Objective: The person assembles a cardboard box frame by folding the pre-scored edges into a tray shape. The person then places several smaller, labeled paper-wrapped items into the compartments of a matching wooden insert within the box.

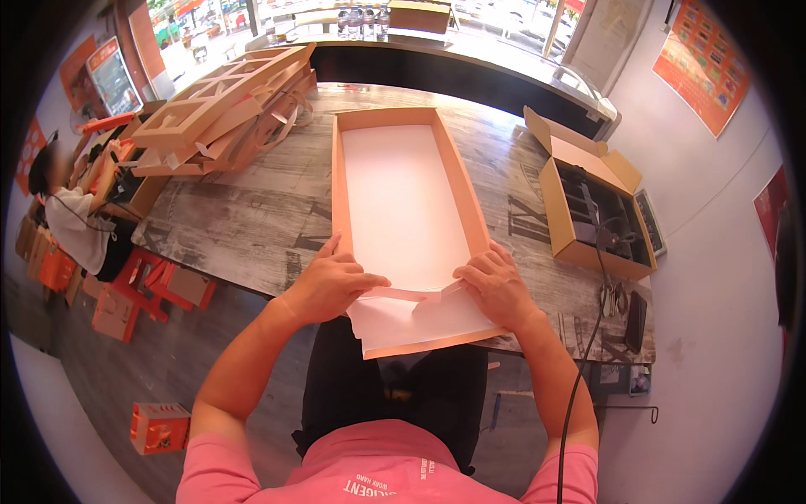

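A long shallow cardboard box (403, 193), brown on its walls and white inside, lies open on the table in front of me. Its near end is unfolded, and a white flap (420, 323) sticks out past the table edge toward my lap. My left hand (336, 281) grips the near left corner, fingers bent over the folded end strip and one finger up along the side wall. At the near right corner, my right hand (497, 286) pinches the same strip and side wall. Both thumbs are partly hidden.
Cardboard frames with square openings (214, 105) are stacked at the far left of the wood-patterned table (243, 218). An open carton (588, 214) holding dark items and a cable (579, 378) stand at right. Another person (80, 214) sits at left beside red stools (138, 281).
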Available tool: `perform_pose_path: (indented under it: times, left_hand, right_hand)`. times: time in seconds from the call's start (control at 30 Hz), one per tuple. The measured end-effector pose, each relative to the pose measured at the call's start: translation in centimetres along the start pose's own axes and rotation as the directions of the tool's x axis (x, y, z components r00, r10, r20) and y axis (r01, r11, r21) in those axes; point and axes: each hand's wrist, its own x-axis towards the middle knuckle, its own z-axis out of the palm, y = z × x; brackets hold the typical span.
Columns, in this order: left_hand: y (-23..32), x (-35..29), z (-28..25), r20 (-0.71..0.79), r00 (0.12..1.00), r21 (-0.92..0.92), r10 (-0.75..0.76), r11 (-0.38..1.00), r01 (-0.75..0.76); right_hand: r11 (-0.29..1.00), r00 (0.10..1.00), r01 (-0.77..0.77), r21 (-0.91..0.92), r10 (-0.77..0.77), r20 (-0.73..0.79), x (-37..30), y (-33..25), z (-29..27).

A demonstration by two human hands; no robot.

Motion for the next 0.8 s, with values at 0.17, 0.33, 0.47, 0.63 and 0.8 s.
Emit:
perform_pose_path:
  times: [0.17, 0.33, 0.47, 0.63, 0.8]
  left_hand:
    - [-0.2, 0.6, -0.4, 0.114, 0.993, 0.079, 0.014, 0.997, -0.023]
    - [-0.4, 0.8, -0.6, 0.173, 0.985, 0.109, 0.007, 0.994, -0.026]
    - [0.0, 1.2, -1.2, 0.188, 0.982, 0.094, 0.01, 0.995, -0.028]
    - [0.0, 1.8, -1.9, 0.23, 0.972, 0.031, 0.049, 0.998, -0.058]
    - [-0.9, 1.6, -1.1, 0.205, 0.977, -0.047, 0.056, 0.998, -0.047]
  right_hand:
    - [1.0, 1.0, -0.005, 0.003, 0.005, -0.008, 0.1, -0.1, 0.0]
    - [0.999, 1.0, -0.025, -0.028, 0.025, 0.005, -0.1, 0.4, 0.1]
    - [0.998, 0.999, -0.047, -0.048, 0.047, -0.006, -0.1, 0.4, 0.1]
    - [0.999, 0.999, -0.042, -0.03, 0.041, -0.015, 0.0, 0.7, 0.0]
    - [0.999, 0.999, -0.039, -0.011, 0.039, 0.02, -0.2, 1.4, 0.1]
